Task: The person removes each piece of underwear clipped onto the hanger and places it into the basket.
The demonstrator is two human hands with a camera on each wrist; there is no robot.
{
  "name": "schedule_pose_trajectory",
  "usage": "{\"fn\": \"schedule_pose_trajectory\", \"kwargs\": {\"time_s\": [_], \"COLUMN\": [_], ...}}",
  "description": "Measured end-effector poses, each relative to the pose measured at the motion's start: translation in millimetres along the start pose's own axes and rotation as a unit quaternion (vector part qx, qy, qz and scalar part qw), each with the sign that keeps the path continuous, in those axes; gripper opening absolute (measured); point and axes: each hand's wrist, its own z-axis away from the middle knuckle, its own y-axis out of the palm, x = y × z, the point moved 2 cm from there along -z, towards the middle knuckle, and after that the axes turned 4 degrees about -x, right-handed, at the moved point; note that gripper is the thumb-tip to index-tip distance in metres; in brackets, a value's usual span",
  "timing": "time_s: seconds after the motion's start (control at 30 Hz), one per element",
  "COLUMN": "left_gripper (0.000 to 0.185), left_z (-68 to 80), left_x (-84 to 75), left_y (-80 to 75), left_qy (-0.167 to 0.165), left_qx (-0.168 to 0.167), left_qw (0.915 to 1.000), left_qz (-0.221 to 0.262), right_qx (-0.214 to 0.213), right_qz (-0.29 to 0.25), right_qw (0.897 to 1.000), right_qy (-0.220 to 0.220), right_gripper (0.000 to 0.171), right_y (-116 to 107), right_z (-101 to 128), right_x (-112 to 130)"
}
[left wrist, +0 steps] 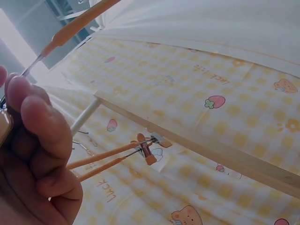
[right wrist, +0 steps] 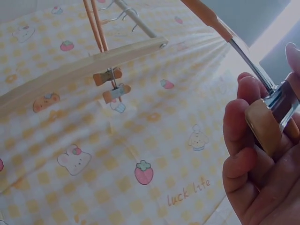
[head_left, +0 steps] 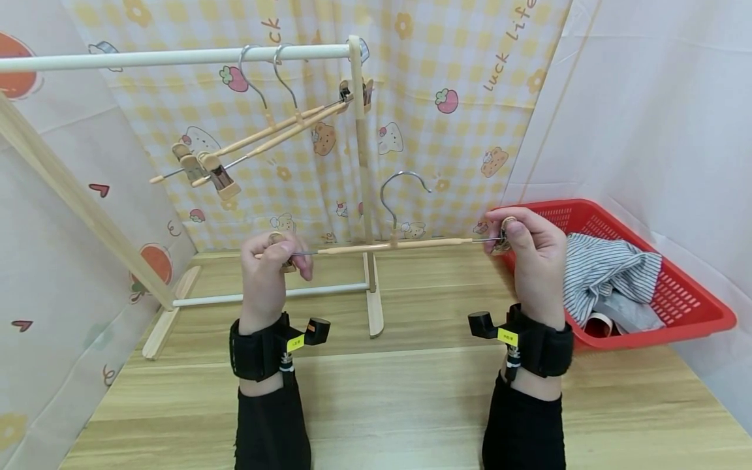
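Note:
A wooden clip hanger (head_left: 423, 244) with a metal hook (head_left: 384, 196) is held level above the table, hook upward. My left hand (head_left: 267, 261) grips the clip at its left end; fingers mostly hide that clip. At the other end my right hand (head_left: 534, 258) pinches the right clip, its thumb on top. In the right wrist view that wooden clip (right wrist: 265, 124) lies among the curled fingers (right wrist: 239, 117), on the hanger's metal rod. The left wrist view shows curled fingers (left wrist: 47, 122) beside the rod end. No garment hangs from this hanger.
Two similar clip hangers (head_left: 282, 134) hang from the white rail (head_left: 176, 57) of a wooden rack (head_left: 361, 150) behind the left hand. To the right stands a red basket (head_left: 699, 307) with a striped cloth (head_left: 611, 267) and other items in it. A patterned curtain (head_left: 458, 130) closes the back.

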Motion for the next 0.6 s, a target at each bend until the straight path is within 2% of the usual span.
{"fn": "schedule_pose_trajectory", "kwargs": {"time_s": [0.17, 0.3, 0.47, 0.6], "left_gripper": [0.038, 0.039, 0.04, 0.042], "left_z": [-1.4, -2.7, -2.2, -2.3], "left_x": [-2.5, -3.7, -4.9, -6.5], "left_y": [-0.2, -0.1, 0.3, -1.9], "left_qy": [0.046, 0.089, 0.11, 0.118], "left_qx": [-0.048, -0.073, -0.095, -0.124], "left_qw": [0.9978, 0.9933, 0.9893, 0.985], "left_qz": [-0.001, 0.008, 0.011, 0.023], "right_qx": [0.03, 0.041, 0.037, 0.021], "right_qz": [-0.002, -0.008, -0.005, 0.013], "right_qw": [1.0, 0.999, 0.999, 1.0], "right_qy": [-0.008, -0.003, 0.011, 0.011], "right_gripper": [0.03, 0.029, 0.027, 0.032], "right_y": [4.4, 6.2, 5.9, 3.0], "right_z": [-1.5, -1.8, -0.9, -1.1], "right_x": [-2.0, -4.1, -6.2, -7.3]}}
